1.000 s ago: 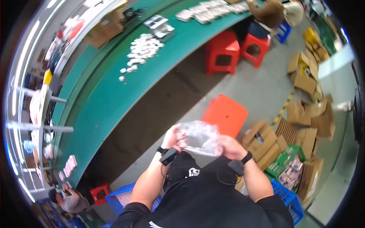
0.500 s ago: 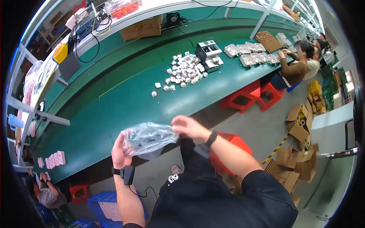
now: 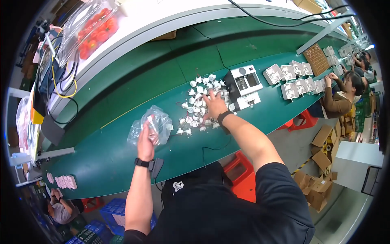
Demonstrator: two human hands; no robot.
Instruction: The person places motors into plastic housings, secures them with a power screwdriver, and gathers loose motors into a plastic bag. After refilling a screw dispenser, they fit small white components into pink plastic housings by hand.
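Observation:
My left hand [image 3: 146, 141] holds a crumpled clear plastic bag [image 3: 162, 122] above the green workbench [image 3: 118, 150]. The film spreads around the fingers and hides part of the grip. To the right, my right hand [image 3: 215, 106] reaches over a loose pile of small white parts [image 3: 195, 110] with short wires. Its fingers are spread and touch the top of the heap; nothing shows gripped in them. Just right of the pile stands a black and white machine [image 3: 244, 83].
Rows of light trays [image 3: 290, 90] and a brown grid tray [image 3: 316, 59] lie farther right, where a person [image 3: 343, 95] works. Pink-white stacks [image 3: 66, 181] sit at the bench's left end near another person. A shelf [image 3: 142, 24] overhangs the back. A red stool [image 3: 243, 175] stands below.
My right hand has let go of the bag and moved forward onto the pile of parts. My left hand has carried the bag forward over the bench. The view has shifted closer to the bench.

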